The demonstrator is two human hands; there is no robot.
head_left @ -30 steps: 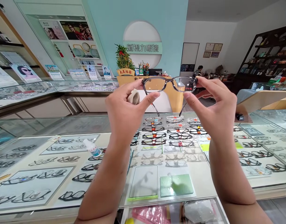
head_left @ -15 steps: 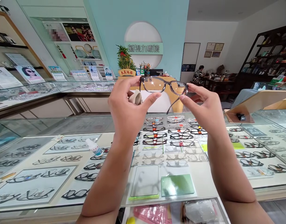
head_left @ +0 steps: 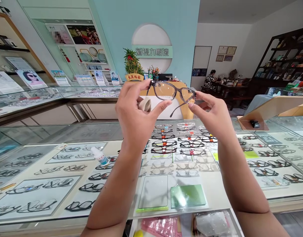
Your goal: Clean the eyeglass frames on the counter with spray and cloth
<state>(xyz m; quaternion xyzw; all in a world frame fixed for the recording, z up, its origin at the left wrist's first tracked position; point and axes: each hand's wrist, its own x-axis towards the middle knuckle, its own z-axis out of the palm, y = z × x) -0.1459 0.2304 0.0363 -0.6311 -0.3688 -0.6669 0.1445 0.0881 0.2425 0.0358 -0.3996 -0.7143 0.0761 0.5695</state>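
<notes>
At far left, printed advertising cards (head_left: 31, 78) stand on a glass counter, and nearer, a yellow pencil (head_left: 8, 186) lies beside a pale tray (head_left: 56, 204) of spectacle frames. Further right, a white bottle (head_left: 100, 156) with a blue label sits near the person's left forearm. A leafy potted plant (head_left: 133, 62) stands on a desk in the background.

Left of centre, the raised left hand (head_left: 136, 112) grips the left end of a pair of dark-rimmed eyeglasses (head_left: 178, 90), a beige cloth (head_left: 144, 104) tucked in its curled fingers. The eyeglasses are at the centre, held up above the counter, tilted down slightly to the right; one temple arm hangs down and inward. Below them are rows of frames (head_left: 163, 143), and nearer, a white pad (head_left: 153, 190) left of a green pad (head_left: 188, 196).

The right hand (head_left: 212, 112), apart from the left, pinches the eyeglasses' right end between thumb and fingers. Behind it, a person (head_left: 210, 80) sits at a dark table. At right stands a slanted wooden panel (head_left: 267, 108), with dark shelves (head_left: 285, 56) beyond.
</notes>
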